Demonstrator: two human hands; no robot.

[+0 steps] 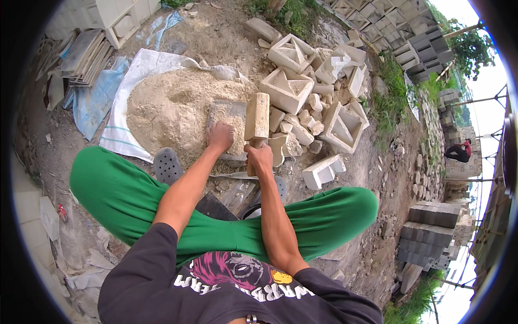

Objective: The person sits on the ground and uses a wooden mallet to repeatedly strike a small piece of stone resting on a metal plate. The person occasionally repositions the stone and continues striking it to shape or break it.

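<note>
So the mallet [257, 117] is sitting just off the right side of the powder pile [167, 105]. Its long axis is running from the pile's near side toward its far side, chunky head farther out, handle coming back to the near side. The right hand [260, 157] is the nearer one, no contest: it's gripping that handle, fingers closed round it, with the head sticking out past the knuckles. Can't tell whether the head is touching anything below.

The left hand [220, 137] is resting at the pile's right edge, fingers curling down at a dusty grey plate [225, 112] there. It isn't spreading wide, but the fingertips are hiding from view, so I can't say if it's pinching anything.

The whole pile is lying on a white sack [120, 129]. Farther right of the pile, past the mallet, a bunch of broken blocks [287, 102] is lying around, one chunk [277, 148] just beside the right hand. A grey shoe [168, 166] is poking up at the pile's near edge.
</note>
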